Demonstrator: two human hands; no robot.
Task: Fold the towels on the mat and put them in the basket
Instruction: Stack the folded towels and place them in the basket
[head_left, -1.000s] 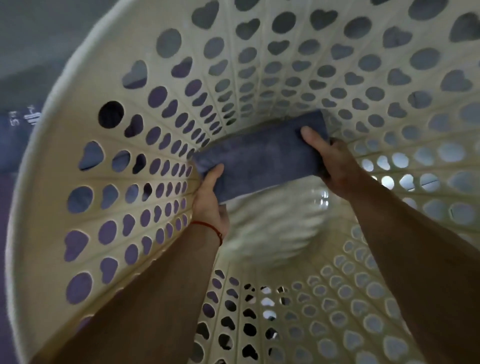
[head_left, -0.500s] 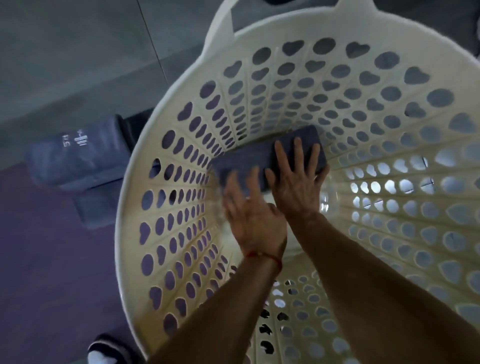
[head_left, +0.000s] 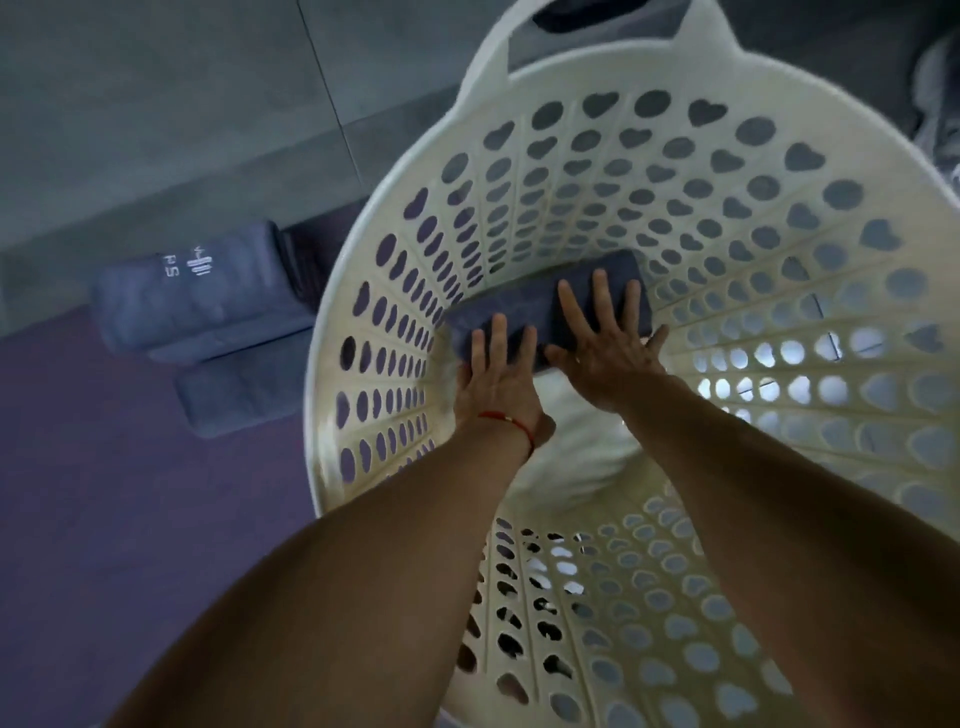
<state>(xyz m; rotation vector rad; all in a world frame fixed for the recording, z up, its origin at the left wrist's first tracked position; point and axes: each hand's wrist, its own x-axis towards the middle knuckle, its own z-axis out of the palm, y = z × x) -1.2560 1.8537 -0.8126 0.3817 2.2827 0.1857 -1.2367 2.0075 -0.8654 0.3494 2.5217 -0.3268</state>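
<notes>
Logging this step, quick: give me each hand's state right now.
Left hand: open, straight fingers pressing flat on the folded towel in the basket.
Right hand: open, fingers spread flat on the same towel.

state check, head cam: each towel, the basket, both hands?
folded grey towel: lying flat at the basket bottom, both hands on it
laundry basket: upright, one towel inside
left hand: fingers straight, pressing the towel
right hand: fingers spread, pressing the towel
logo towel: folded, on the mat
plain folded towel: on the mat, beside the basket
</notes>
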